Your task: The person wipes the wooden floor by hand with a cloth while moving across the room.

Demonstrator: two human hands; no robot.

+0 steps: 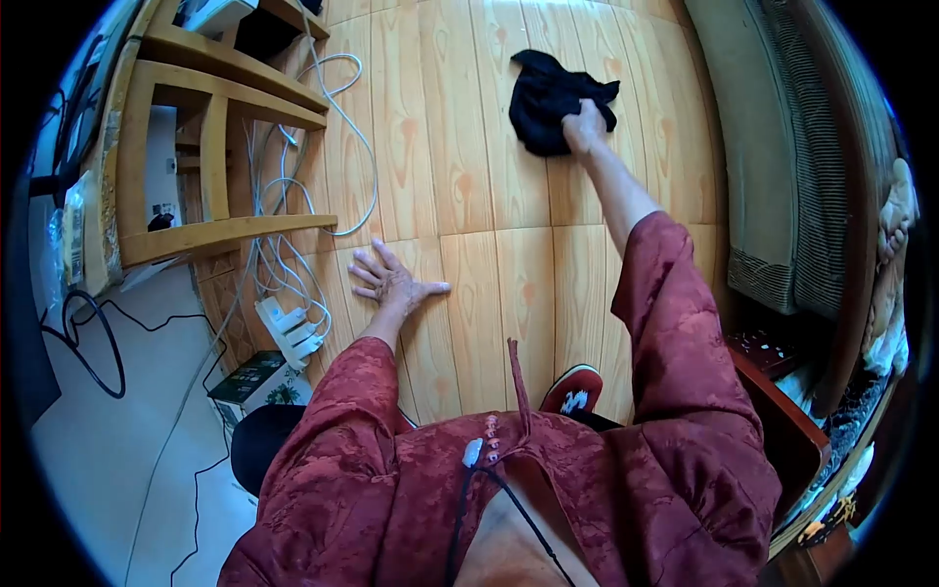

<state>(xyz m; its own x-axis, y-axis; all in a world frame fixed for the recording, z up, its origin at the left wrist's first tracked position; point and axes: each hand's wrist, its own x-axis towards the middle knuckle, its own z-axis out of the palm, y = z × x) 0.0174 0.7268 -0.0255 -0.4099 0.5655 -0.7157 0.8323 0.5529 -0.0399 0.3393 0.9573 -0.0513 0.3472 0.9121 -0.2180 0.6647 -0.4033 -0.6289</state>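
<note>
Toward one o'clock, the person's right hand [585,127] gripped a crumpled black cloth [541,103] on the wood-patterned floor [469,333]. Near nine o'clock, the left hand [396,287] was spread, palm down, on the floor. A white power strip [287,331] lay beyond it, between eight and nine o'clock.

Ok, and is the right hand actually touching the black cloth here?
Touching. The head view shows the right hand set right against the black cloth, with the fabric bunched on both sides of it.
</note>
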